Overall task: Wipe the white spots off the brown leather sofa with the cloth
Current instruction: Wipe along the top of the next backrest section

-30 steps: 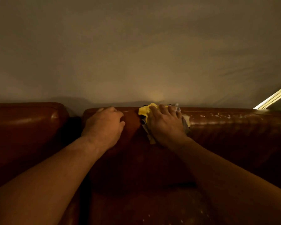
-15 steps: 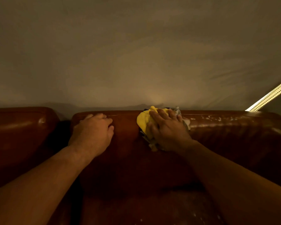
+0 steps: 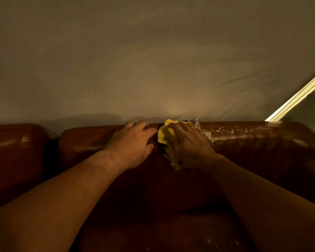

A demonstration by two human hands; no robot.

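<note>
The brown leather sofa (image 3: 262, 151) carries a band of white spots (image 3: 231, 130) running lengthwise along its backrest top, directly right of the bunched yellow cloth (image 3: 165, 137); paler specks on the dim seat cushion may be more. The right hand (image 3: 191, 142), the nearer, presses the cloth onto the backrest, fingers extended and close together. The left hand (image 3: 133, 144) rests just beside the cloth, fingers loosely together, holding nothing.
</note>
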